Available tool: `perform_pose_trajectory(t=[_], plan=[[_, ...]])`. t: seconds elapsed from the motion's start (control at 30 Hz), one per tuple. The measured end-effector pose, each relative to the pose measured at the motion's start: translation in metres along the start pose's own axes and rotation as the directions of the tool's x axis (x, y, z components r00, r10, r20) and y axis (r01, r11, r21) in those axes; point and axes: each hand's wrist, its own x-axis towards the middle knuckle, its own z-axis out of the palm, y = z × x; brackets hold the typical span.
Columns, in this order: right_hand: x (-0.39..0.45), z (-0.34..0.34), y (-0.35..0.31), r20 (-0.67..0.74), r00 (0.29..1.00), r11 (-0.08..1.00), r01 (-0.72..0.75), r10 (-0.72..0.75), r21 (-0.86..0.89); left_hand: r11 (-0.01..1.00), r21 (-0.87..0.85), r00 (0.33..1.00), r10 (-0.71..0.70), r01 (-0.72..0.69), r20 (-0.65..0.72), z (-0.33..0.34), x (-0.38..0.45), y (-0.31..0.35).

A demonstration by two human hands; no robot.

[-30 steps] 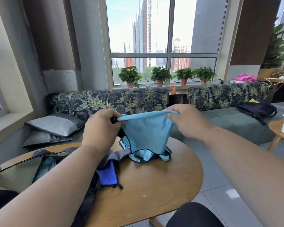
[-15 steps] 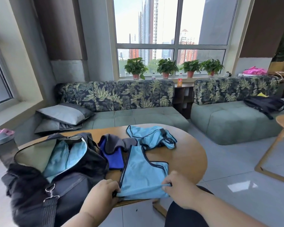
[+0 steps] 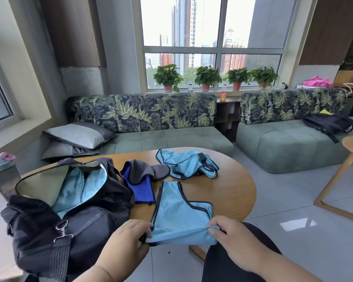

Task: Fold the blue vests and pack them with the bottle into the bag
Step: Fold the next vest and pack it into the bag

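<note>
A light blue vest (image 3: 179,216) with dark trim lies flat on the round wooden table (image 3: 228,192), its near edge hanging over the table's front. My left hand (image 3: 128,239) pinches that edge at its left corner and my right hand (image 3: 230,235) pinches it at the right corner. A second light blue vest (image 3: 188,163) lies crumpled at the far side of the table. The black bag (image 3: 69,216) stands open on the left, with light blue fabric (image 3: 77,190) inside. A grey bottle with a pink lid (image 3: 0,171) stands at the far left.
A dark blue and grey cloth (image 3: 141,180) lies between the bag and the vests. Green sofas (image 3: 167,139) with leaf-print backs stand behind the table. A black backpack (image 3: 328,125) lies on the right sofa. A wooden side table (image 3: 351,155) is at the right.
Both hands have brought the vest down from in front of me onto the table and pulled its edge towards me. The view has tilted down, showing the bag and bottle.
</note>
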Motion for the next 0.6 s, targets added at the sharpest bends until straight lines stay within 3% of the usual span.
perform_pose_trajectory(t=[0.3, 0.5, 0.6], plan=[[0.021, -0.018, -0.017, -0.168, 0.985, 0.933, 0.021, 0.042, 0.358, 0.945, -0.272, 0.984, -0.171, 0.180, 0.060, -0.046, 0.053, 0.030], [0.116, -0.037, -0.012, -0.268, 0.956, 0.905, 0.004, 0.122, 0.425, 0.964, -0.078, 0.966, -0.252, 0.256, 0.055, -0.027, 0.157, -0.007], [0.160, -0.037, 0.004, -0.248, 0.940, 0.928, -0.141, 0.235, 0.344, 0.939, 0.009, 0.935, -0.344, 0.345, 0.090, -0.006, 0.186, -0.022]])
